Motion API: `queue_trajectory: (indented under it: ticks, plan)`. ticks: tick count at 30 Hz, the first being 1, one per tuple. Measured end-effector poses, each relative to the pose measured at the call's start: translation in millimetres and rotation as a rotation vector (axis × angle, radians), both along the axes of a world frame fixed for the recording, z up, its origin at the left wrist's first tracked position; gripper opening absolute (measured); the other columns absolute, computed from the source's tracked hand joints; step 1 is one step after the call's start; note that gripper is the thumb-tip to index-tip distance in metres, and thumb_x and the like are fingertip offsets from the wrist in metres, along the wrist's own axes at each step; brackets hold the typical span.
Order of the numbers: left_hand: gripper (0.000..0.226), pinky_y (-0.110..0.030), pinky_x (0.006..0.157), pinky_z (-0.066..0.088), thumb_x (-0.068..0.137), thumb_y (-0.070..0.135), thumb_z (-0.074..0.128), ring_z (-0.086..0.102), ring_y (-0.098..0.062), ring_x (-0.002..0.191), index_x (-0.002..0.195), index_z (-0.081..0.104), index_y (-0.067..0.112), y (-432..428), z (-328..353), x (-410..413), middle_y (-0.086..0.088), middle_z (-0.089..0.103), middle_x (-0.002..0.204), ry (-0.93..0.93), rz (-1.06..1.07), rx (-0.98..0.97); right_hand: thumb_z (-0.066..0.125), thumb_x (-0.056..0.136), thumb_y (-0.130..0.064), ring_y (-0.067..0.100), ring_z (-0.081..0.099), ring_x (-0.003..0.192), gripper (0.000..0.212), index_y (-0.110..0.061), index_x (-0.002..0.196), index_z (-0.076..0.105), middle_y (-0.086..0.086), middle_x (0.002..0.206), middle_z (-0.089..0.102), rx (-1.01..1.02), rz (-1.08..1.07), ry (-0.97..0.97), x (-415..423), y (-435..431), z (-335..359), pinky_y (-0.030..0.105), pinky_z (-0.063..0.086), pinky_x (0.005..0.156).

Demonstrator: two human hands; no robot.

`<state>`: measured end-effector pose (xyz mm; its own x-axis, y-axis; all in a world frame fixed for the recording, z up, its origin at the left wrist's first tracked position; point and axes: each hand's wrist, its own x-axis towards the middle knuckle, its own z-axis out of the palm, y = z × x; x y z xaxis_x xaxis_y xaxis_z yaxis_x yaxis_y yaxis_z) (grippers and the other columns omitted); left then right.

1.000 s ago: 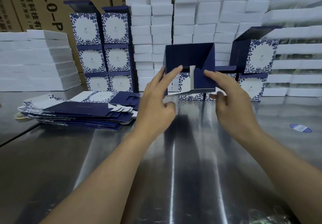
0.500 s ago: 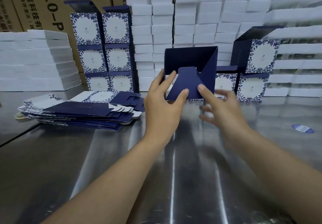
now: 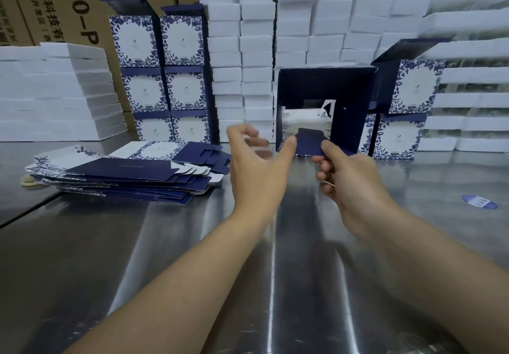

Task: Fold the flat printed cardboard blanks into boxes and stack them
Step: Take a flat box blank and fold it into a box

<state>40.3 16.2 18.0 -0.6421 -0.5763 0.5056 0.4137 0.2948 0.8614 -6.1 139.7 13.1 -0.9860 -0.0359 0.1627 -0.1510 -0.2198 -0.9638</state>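
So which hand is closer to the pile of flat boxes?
The left hand. It is just right of the pile of flat boxes, nearly at its edge. The right hand is farther right, pinching the flap of the half-folded box.

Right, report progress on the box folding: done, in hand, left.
Done: folded blue-and-white floral printed boxes are stacked at the back. In hand: the right hand pinches a flap of the half-formed navy cardboard box; the left hand touches that flap. Left: a pile of flat printed blanks.
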Motion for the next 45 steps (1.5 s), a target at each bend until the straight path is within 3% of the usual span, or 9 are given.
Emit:
queue_trajectory:
  ticks: [2,4,9,17,22,27,33,39,45]
  plan:
    - [0.024,-0.032,0.071,0.047,0.091,0.039,0.076,0.066,-0.014,0.078,0.094,0.062,0.021,-1.5,2.6,-0.9,0.009,0.064,0.077,-0.265,-0.189,0.208,0.063,0.103,-0.035,0.005,0.051,0.047,0.037,-0.012,0.075,0.072,-0.009,0.052,0.053,0.028,-0.001,0.021,1.4,-1.0,0.2,0.02,0.037,0.047]
    - [0.026,-0.032,0.063,0.04,0.096,0.037,0.065,0.063,-0.011,0.063,0.076,0.064,0.02,-0.4,1.5,-1.1,0.006,0.06,0.063,-0.383,-0.348,0.307,0.063,0.103,-0.037,0.006,0.051,0.047,0.038,-0.012,0.075,0.072,-0.008,0.052,0.054,0.064,-0.003,0.041,3.5,-1.8,-0.6,0.021,0.037,0.048]
    - [0.03,-0.028,0.056,0.036,0.102,0.025,0.052,0.053,-0.007,0.051,0.073,0.057,0.018,5.1,1.4,-2.7,0.007,0.054,0.053,-0.292,-0.349,0.232,0.063,0.098,-0.038,0.013,0.052,0.052,0.036,-0.016,0.071,0.07,-0.003,0.057,0.053,0.047,0.103,0.007,9.2,1.0,2.6,0.028,0.036,0.053]
    - [0.047,-0.033,0.062,0.036,0.101,0.035,0.054,0.05,-0.01,0.052,0.055,0.05,0.026,7.6,-0.6,-0.5,0.008,0.044,0.052,-0.343,-0.489,0.159,0.059,0.092,-0.023,0.011,0.044,0.046,0.037,-0.022,0.055,0.061,-0.005,0.052,0.045,0.03,0.116,0.023,11.4,-2.2,3.0,0.025,0.033,0.048]
    - [0.044,-0.035,0.063,0.036,0.102,0.026,0.048,0.048,-0.011,0.049,0.058,0.044,0.025,9.9,-0.9,-0.8,0.007,0.041,0.051,-0.303,-0.466,0.166,0.062,0.083,-0.032,0.013,0.048,0.051,0.03,-0.024,0.055,0.061,-0.003,0.056,0.046,0.112,0.222,0.026,10.8,-0.2,1.3,0.03,0.033,0.053]
    - [0.048,-0.035,0.064,0.036,0.098,0.036,0.052,0.049,-0.011,0.051,0.051,0.046,0.027,6.5,-1.1,-0.6,0.007,0.041,0.051,-0.358,-0.494,0.137,0.059,0.087,-0.022,0.013,0.044,0.046,0.04,-0.023,0.048,0.057,-0.002,0.052,0.043,0.048,0.2,0.001,8.7,-1.3,1.1,0.027,0.032,0.051]
    - [0.049,-0.032,0.061,0.036,0.099,0.025,0.047,0.045,-0.01,0.048,0.05,0.043,0.027,7.2,-1.4,-2.7,0.006,0.042,0.051,-0.318,-0.526,0.125,0.056,0.088,-0.025,0.011,0.044,0.048,0.029,-0.02,0.06,0.055,-0.002,0.056,0.042,0.038,0.301,-0.065,8.5,0.1,2.0,0.025,0.03,0.048]
    - [0.039,-0.032,0.057,0.031,0.099,0.032,0.046,0.046,-0.012,0.048,0.061,0.044,0.023,2.0,0.2,-4.0,0.007,0.039,0.051,-0.378,-0.468,0.252,0.05,0.095,-0.024,0.011,0.036,0.045,0.032,-0.02,0.063,0.048,-0.006,0.052,0.034,-0.027,0.224,-0.127,8.7,-0.1,0.8,0.024,0.027,0.046]
    - [0.035,-0.03,0.054,0.03,0.1,0.026,0.045,0.047,-0.01,0.046,0.065,0.044,0.022,0.8,2.4,-3.3,0.009,0.039,0.05,-0.367,-0.41,0.203,0.048,0.093,-0.026,0.012,0.036,0.044,0.032,-0.02,0.062,0.047,-0.007,0.05,0.033,-0.016,0.135,-0.141,8.1,2.3,3.1,0.026,0.024,0.047]
